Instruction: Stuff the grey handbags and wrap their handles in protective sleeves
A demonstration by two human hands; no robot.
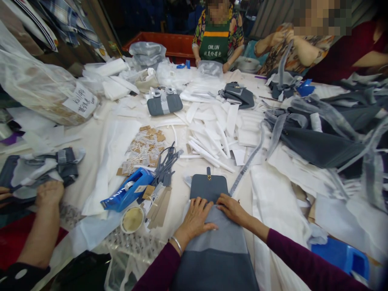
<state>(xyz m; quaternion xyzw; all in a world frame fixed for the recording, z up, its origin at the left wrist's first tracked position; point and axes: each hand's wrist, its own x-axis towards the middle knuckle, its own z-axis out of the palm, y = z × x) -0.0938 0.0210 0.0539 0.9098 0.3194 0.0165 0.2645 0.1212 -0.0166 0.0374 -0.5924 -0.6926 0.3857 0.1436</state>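
Note:
A dark grey bag (209, 188) lies in front of me, with a rounded flap, a short strap tab and a small gold clasp at its far end. Its lighter grey middle (221, 232) stretches back toward my body. My left hand (198, 216) rests flat on it near the flap's edge, fingers spread and thumb out to the side. On the right side of the same edge, my right hand (232, 208) lays its fingers over the material, holding nothing that I can see. A strip of clear plastic film (247, 165) runs away from beside the right hand.
Left of the bag are a blue tape dispenser (129, 190), dark straps (166, 163), tags (145, 147) and a round tub (132, 220). White strips (212, 137) lie ahead. Grey bags (321, 137) heap up at right. A co-worker's hand (50, 194) works at far left; others sit opposite.

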